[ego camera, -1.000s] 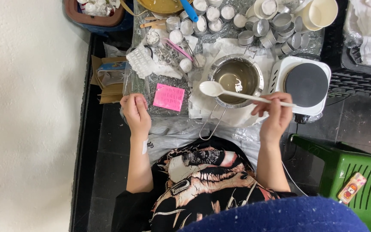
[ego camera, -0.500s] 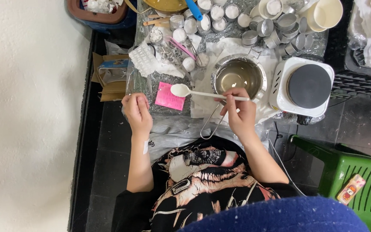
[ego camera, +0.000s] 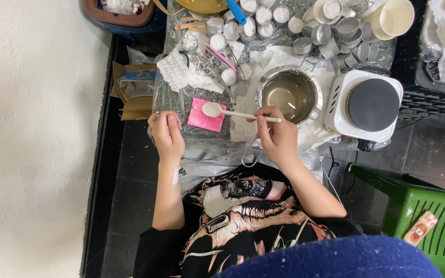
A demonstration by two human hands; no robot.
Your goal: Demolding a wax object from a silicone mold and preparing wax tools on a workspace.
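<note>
My right hand point(ego camera: 277, 135) holds a white spoon point(ego camera: 233, 113) by its handle, with the bowl pointing left over a pink square pad point(ego camera: 207, 119). Just right of that hand stands a round metal pot point(ego camera: 290, 94) with clear liquid in it. My left hand point(ego camera: 166, 133) rests at the near left edge of the foil-covered work surface point(ego camera: 181, 103), fingers curled; whether it holds something small I cannot tell. It lies left of the pink pad.
A white single hot plate point(ego camera: 369, 105) with a black top stands right of the pot. Several small round metal cups point(ego camera: 330, 36), some filled white, crowd the far side, beside a cream cup point(ego camera: 395, 18). A green plastic stool point(ego camera: 428, 226) stands at lower right.
My right hand has carried the spoon leftward, from above the pot and hot plate to over the pink pad. My left hand has stayed in place.
</note>
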